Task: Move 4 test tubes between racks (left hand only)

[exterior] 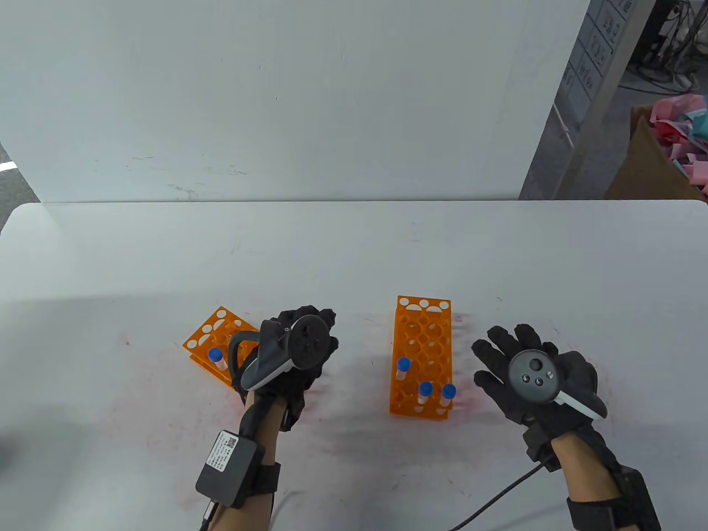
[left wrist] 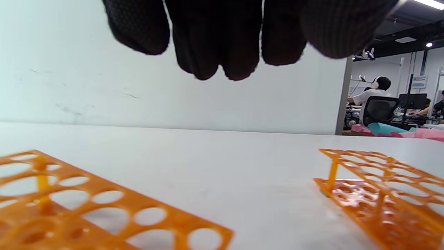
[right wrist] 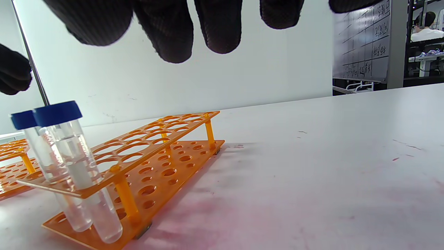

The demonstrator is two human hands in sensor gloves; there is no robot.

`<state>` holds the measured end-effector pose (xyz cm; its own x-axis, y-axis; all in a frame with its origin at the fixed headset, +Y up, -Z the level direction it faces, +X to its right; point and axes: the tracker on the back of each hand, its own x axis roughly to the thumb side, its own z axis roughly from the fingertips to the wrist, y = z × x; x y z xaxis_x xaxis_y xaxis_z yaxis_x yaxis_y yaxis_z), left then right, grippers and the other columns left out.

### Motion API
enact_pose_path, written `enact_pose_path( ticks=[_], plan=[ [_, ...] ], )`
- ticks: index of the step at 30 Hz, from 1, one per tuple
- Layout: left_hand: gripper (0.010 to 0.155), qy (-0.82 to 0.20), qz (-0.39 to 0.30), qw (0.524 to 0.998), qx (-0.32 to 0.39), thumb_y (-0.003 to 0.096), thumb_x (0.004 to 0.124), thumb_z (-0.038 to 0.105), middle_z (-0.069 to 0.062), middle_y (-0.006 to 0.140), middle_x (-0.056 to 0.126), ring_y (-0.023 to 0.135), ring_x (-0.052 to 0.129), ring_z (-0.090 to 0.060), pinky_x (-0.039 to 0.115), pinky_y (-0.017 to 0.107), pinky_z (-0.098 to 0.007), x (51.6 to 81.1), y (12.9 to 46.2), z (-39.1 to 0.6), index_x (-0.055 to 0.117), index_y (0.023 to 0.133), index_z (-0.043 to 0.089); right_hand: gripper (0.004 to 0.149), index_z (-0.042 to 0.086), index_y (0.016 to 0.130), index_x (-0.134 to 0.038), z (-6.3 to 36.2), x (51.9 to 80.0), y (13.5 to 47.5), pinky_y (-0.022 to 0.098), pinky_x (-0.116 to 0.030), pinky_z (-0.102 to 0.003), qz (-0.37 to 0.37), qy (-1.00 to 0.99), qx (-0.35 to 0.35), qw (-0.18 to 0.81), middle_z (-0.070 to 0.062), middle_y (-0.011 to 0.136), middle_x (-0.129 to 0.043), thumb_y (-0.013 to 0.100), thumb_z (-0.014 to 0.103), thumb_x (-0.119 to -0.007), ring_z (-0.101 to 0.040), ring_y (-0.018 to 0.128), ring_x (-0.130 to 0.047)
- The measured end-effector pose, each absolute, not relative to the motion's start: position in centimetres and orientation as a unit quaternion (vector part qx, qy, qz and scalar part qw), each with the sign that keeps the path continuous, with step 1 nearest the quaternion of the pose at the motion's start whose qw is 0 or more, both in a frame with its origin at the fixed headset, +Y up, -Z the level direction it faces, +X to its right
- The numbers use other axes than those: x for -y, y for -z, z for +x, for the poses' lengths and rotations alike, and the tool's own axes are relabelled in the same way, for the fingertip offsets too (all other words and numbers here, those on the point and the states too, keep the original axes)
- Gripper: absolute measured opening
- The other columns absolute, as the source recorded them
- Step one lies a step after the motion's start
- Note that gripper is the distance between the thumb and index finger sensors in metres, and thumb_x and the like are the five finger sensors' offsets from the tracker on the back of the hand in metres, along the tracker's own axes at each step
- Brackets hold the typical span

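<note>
Two orange racks stand on the white table. The left rack [exterior: 213, 332] holds one blue-capped test tube [exterior: 216, 357]. The right rack [exterior: 423, 343] holds three blue-capped tubes [exterior: 403, 368] [exterior: 425, 391] [exterior: 448, 394] at its near end. My left hand [exterior: 310, 323] hovers between the racks, by the left rack's right edge, fingers loosely curled and empty. In the left wrist view its fingertips [left wrist: 215, 52] hang above both racks [left wrist: 104, 208] [left wrist: 381, 187]. My right hand [exterior: 514, 348] lies spread on the table, right of the right rack, empty.
A white wall panel [exterior: 276, 99] stands behind the table's far edge. In the right wrist view two tubes [right wrist: 69, 149] stand in the right rack [right wrist: 156, 139]. Bare table [exterior: 354, 249] lies beyond the racks. A cardboard box [exterior: 652, 160] sits off the table at the far right.
</note>
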<state>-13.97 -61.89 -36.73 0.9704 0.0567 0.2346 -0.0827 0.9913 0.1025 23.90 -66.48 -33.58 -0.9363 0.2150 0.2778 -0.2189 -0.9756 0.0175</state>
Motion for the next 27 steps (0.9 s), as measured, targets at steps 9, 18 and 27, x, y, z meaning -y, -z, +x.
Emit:
enact_pose_path(
  ticks=[9, 18, 27],
  plan=[
    [0.056, -0.023, 0.041, 0.997, 0.065, 0.0488, 0.073, 0.05, -0.004, 0.11, 0.075, 0.096, 0.082, -0.032, 0.07, 0.069, -0.058, 62.0, 37.2, -17.3, 0.068, 0.102, 0.032, 0.06, 0.027, 0.108, -0.055, 23.7, 66.8, 33.6, 0.066, -0.038, -0.079, 0.142, -0.984, -0.003, 0.104, -0.011, 0.12, -0.046, 0.054, 0.054, -0.059, -0.055, 0.103, -0.035],
    [0.056, -0.036, 0.034, 0.999, 0.002, 0.049, 0.073, 0.051, -0.004, 0.11, 0.075, 0.097, 0.082, -0.033, 0.07, 0.069, -0.059, 62.2, 37.2, -21.4, 0.068, 0.102, 0.032, 0.06, 0.027, 0.108, -0.056, 23.8, 66.8, 33.7, 0.065, -0.038, -0.079, 0.14, -0.984, -0.003, 0.106, -0.011, 0.12, -0.046, 0.054, 0.054, -0.059, -0.055, 0.104, -0.035],
    [0.058, -0.053, 0.039, 0.996, -0.057, 0.0484, 0.074, 0.052, -0.004, 0.111, 0.074, 0.097, 0.081, -0.034, 0.07, 0.069, -0.059, 63.4, 37.2, -24.5, 0.068, 0.102, 0.032, 0.059, 0.027, 0.108, -0.056, 23.7, 66.8, 33.7, 0.065, -0.038, -0.079, 0.141, -0.984, -0.006, 0.105, -0.011, 0.12, -0.046, 0.054, 0.054, -0.059, -0.055, 0.103, -0.035]
  ],
)
